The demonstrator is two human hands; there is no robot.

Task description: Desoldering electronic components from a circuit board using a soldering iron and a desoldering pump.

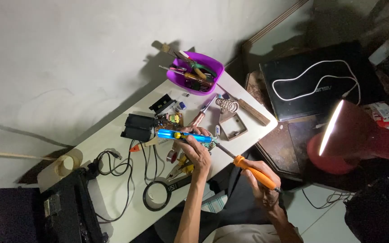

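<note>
Behind both gripping hands—left hand (197, 152) pump (183, 135), right hand (262, 182) iron (254, 171)—purple bowl (195, 74) (tools).

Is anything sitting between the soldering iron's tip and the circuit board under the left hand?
Nothing visible. The soldering iron in the right hand slants toward the circuit board; the left hand holding the blue desoldering pump hides where the tip ends.

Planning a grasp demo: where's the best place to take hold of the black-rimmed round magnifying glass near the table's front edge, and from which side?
Probably grip the black-rimmed round magnifying glass by its dark straight handle, which sticks out to the right toward the left hand. Come from above, on the near table edge side: the lens lies flat, and black cables crowd its far side.
</note>
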